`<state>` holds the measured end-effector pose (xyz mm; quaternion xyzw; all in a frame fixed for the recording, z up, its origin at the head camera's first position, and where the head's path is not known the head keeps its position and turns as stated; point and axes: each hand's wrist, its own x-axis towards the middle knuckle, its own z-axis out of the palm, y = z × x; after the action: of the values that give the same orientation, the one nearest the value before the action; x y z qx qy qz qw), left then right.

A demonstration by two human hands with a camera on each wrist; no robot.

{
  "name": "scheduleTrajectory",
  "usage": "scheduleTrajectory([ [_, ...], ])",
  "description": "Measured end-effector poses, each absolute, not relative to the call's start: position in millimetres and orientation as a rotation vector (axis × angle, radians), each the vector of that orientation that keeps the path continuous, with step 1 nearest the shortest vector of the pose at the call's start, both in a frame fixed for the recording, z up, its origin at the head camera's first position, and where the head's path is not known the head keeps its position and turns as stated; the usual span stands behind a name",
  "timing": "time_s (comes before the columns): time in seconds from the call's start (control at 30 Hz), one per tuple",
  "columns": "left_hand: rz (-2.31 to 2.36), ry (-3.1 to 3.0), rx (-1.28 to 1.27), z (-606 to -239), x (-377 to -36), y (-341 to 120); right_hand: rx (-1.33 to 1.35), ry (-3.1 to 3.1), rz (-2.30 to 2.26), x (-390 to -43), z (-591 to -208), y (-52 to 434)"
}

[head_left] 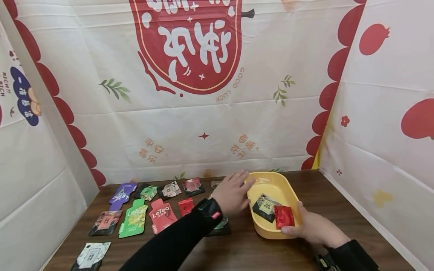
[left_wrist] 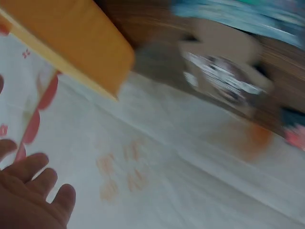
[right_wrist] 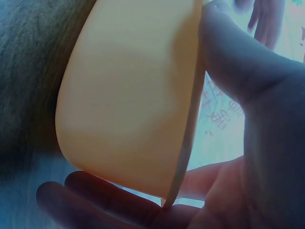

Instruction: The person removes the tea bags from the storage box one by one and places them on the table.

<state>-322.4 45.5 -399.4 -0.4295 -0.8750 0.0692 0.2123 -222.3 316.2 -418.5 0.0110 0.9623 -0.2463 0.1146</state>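
A yellow plastic tub (head_left: 271,177) stands on the brown table at centre right. A black packet (head_left: 266,206) and a red packet (head_left: 284,217) lie inside it. My right hand (head_left: 313,227) grips the tub's near rim, thumb (right_wrist: 224,52) on the edge and fingers under the tub (right_wrist: 128,95). My left hand (head_left: 234,192) hovers just left of the tub's far rim, fingers straight and spread, holding nothing. The blurred left wrist view shows that hand (left_wrist: 28,195) with loose fingers below the tub (left_wrist: 71,38).
Several snack packets lie in rows on the table's left half: a purple one (head_left: 123,192), a green one (head_left: 135,218), a red LeTea pouch (head_left: 162,215), a small red one (head_left: 186,206). A black-and-white packet (head_left: 90,256) lies near the front edge. Printed cloth walls (head_left: 379,131) close in three sides.
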Motion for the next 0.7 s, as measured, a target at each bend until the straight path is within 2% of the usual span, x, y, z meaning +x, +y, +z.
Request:
scheduleTrajectory([
  [0.33,0.284,-2.903,-1.023,-421,-334,134,0.031,2.807,-0.746,-225,-419,316],
  [0.7,0.332,-2.991,-0.83,-441,-327,166,0.034,2.817,-0.766,-222,-419,319],
])
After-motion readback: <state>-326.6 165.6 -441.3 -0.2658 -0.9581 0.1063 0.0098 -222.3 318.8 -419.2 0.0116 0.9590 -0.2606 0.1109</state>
